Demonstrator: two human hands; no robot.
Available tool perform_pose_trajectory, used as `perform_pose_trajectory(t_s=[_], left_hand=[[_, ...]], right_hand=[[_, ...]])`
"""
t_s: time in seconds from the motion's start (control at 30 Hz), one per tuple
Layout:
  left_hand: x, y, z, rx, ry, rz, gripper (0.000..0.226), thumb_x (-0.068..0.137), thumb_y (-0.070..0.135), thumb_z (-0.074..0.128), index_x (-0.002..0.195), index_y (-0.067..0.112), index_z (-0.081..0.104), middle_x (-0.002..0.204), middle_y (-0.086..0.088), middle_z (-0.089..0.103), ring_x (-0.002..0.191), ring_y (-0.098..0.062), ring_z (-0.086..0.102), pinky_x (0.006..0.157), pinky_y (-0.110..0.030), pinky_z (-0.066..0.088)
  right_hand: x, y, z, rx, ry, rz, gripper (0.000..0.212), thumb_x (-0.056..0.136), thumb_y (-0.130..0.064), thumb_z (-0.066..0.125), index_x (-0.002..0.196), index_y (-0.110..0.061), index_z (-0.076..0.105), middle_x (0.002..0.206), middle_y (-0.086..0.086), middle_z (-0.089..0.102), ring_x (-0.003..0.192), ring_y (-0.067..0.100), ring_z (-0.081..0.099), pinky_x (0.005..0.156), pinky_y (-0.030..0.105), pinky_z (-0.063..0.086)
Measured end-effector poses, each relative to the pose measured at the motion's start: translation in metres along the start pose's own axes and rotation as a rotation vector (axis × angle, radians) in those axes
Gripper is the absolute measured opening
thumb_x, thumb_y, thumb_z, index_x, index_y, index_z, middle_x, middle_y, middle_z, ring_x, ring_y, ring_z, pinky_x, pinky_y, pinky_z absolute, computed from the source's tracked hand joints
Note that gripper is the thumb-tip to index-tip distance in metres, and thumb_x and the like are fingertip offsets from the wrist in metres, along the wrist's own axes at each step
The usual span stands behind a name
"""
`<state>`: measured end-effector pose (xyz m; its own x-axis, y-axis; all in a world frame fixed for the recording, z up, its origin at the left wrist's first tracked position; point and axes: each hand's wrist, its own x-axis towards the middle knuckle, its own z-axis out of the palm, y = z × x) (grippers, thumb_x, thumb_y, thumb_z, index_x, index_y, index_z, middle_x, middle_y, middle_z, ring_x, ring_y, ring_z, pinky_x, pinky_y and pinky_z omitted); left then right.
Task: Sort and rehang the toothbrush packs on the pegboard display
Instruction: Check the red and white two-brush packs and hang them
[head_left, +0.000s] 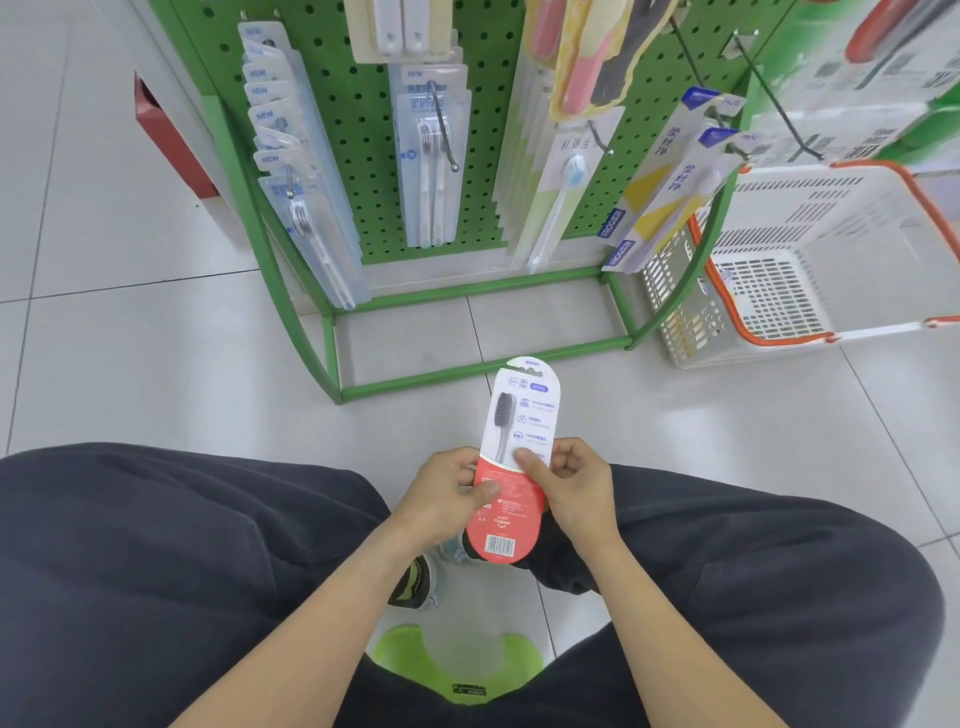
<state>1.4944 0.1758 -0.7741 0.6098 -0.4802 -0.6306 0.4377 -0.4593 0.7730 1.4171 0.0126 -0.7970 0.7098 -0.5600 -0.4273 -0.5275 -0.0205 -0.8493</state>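
Floor (130, 249): pale glossy tiles with thin dark joints, under everything.
Trousers (182, 545): dark, knees spread wide at left and right.
Display rack (332, 135): green pegboard on a green tube frame, standing on the tiles straight ahead.
Basket (810, 249): white slatted plastic with orange rim and handle, just right of the rack, on the floor.
Stool (457, 670): bright green seat edge between the legs, small dark label unreadable.
Left row of packs (291, 171): clear blisters hung one behind another, each header printed "NEW".
Middle packs (431, 150): clear blisters with "NEW" at top, metal peg poking out in front.
Right packs (670, 187): white, yellow and blue cards with Chinese characters, "PRO" on the blue end.
Held pack (511, 462): oval card, grey top with dark-bristled brush, red bottom with "Colgate" and barcode; held upright above the lap, below the rack.
Left hand (447, 493): thumb and fingers pinching the pack's left edge.
Right hand (571, 483): thumb pressed on the front, fingers curled behind the right edge.
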Motion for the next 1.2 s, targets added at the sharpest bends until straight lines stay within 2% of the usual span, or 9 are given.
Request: perform_pose_trajectory(t_s=[0.2,0.33,0.4,0.5,0.63,0.73,0.87,1.03,1.2], left_hand=[[-0.004,0.000,0.000,0.105,-0.178,0.005,0.029,0.098,0.015,0.065,0.127,0.018,0.063,0.111,0.001,0.074,0.099,-0.013,0.073,0.089,-0.032,0.060],[-0.004,0.001,-0.002,0.148,-0.226,0.009,0.027,0.098,0.015,0.066,0.125,0.020,0.065,0.114,0.001,0.075,0.101,-0.015,0.073,0.092,-0.038,0.059],[-0.004,-0.001,-0.003,0.175,-0.241,0.005,0.028,0.098,0.015,0.065,0.125,0.020,0.064,0.115,0.001,0.075,0.101,-0.015,0.073,0.092,-0.040,0.059],[-0.004,-0.002,-0.004,0.270,-0.247,0.016,0.031,0.098,0.017,0.065,0.129,0.024,0.063,0.120,0.002,0.073,0.105,-0.012,0.071,0.088,-0.030,0.059],[-0.004,-0.003,-0.001,0.303,-0.225,0.014,0.036,0.098,0.019,0.066,0.132,0.027,0.060,0.124,0.002,0.071,0.109,-0.014,0.069,0.085,-0.026,0.058],[-0.003,-0.004,-0.002,0.298,-0.214,0.006,0.034,0.097,0.018,0.067,0.130,0.026,0.061,0.121,0.003,0.070,0.108,-0.015,0.070,0.084,-0.027,0.058],[-0.001,-0.007,0.000,0.171,-0.162,-0.021,0.028,0.097,0.015,0.066,0.124,0.021,0.066,0.113,0.002,0.074,0.100,-0.014,0.072,0.085,-0.032,0.061],[0.002,-0.012,0.005,-0.047,0.024,-0.094,0.024,0.098,0.012,0.065,0.121,0.019,0.067,0.108,-0.002,0.076,0.097,-0.020,0.074,0.091,-0.045,0.060],[0.004,-0.019,0.011,-0.129,0.092,-0.144,0.024,0.099,0.016,0.063,0.123,0.020,0.065,0.112,-0.003,0.074,0.099,-0.021,0.073,0.092,-0.047,0.059]], right_hand=[[0.012,-0.010,-0.007,0.058,0.067,0.019,0.028,0.087,-0.029,0.080,0.087,-0.007,0.064,0.082,-0.002,0.076,0.074,0.011,0.074,0.065,0.030,0.058],[0.021,-0.013,-0.009,0.059,0.180,0.009,0.051,0.098,-0.044,0.064,0.089,0.005,0.052,0.079,0.015,0.067,0.069,0.014,0.063,0.061,0.028,0.049],[0.022,-0.013,-0.008,0.028,0.213,0.023,0.053,0.098,-0.048,0.060,0.082,0.001,0.049,0.075,0.015,0.063,0.065,0.013,0.059,0.059,0.025,0.047],[0.018,-0.014,-0.009,-0.051,0.236,0.050,0.052,0.100,-0.052,0.054,0.070,-0.010,0.042,0.063,0.001,0.050,0.056,0.010,0.047,0.054,0.018,0.040],[0.013,-0.013,-0.008,-0.138,0.229,0.025,0.049,0.096,-0.056,0.059,0.080,-0.009,0.057,0.072,-0.002,0.063,0.062,0.009,0.059,0.053,0.017,0.044],[0.009,-0.017,-0.004,-0.138,0.166,0.061,0.041,0.087,-0.051,0.073,0.098,-0.014,0.060,0.085,-0.006,0.069,0.074,0.008,0.069,0.053,0.014,0.048],[0.008,-0.013,-0.003,-0.107,0.028,0.047,0.045,0.076,-0.042,0.088,0.105,-0.021,0.061,0.097,-0.006,0.072,0.084,0.009,0.072,0.061,0.019,0.055],[-0.005,0.004,0.008,-0.181,-0.243,0.020,0.053,0.077,-0.035,0.089,0.120,-0.018,0.062,0.105,-0.009,0.074,0.091,0.002,0.072,0.077,0.026,0.062],[-0.001,0.005,-0.001,-0.188,-0.394,0.056,0.059,0.074,-0.027,0.092,0.122,-0.019,0.058,0.111,-0.003,0.074,0.096,0.010,0.074,0.086,0.036,0.062]])
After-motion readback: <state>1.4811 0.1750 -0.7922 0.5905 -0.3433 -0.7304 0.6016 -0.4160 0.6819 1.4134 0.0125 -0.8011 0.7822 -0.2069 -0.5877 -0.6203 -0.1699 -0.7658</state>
